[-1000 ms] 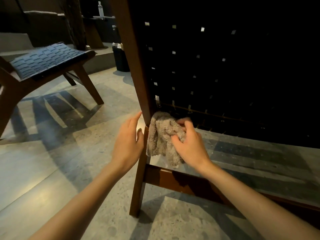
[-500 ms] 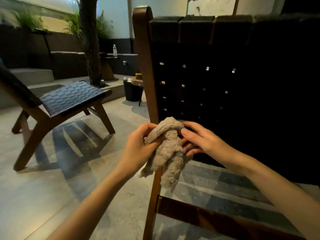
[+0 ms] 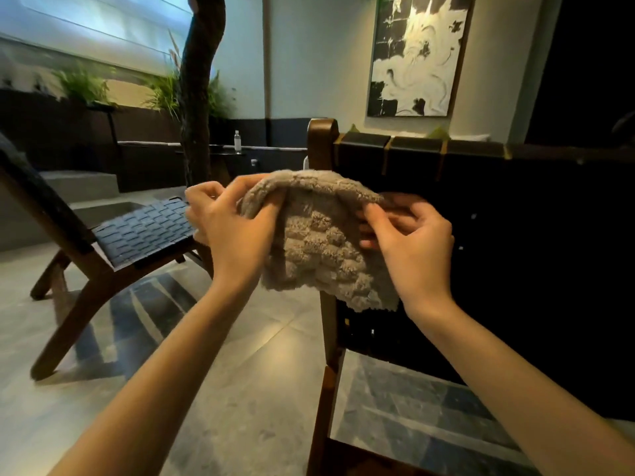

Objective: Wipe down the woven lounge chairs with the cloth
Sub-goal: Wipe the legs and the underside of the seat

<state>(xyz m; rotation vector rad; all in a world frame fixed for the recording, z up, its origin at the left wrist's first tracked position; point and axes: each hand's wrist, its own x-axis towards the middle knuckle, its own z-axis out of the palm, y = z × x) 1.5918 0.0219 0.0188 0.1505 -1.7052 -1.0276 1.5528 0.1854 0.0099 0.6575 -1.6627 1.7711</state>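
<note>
Gripping the beige cloth (image 3: pixel 319 242) by its upper edge with left hand (image 3: pixel 233 231) and right hand (image 3: pixel 412 242), both curled into its folds, holding it spread in the air before the dark woven back of the near lounge chair (image 3: pixel 498 235).

At one o'clock, black-and-white painting (image 3: pixel 414 53) on pale wall (image 3: pixel 309 56). At eleven o'clock, dark tree trunk (image 3: pixel 201 80), green plants (image 3: pixel 82 85) beside. Near twelve, small clear bottle (image 3: pixel 237 141), upright. At six, grey stone floor (image 3: pixel 240 389).
</note>
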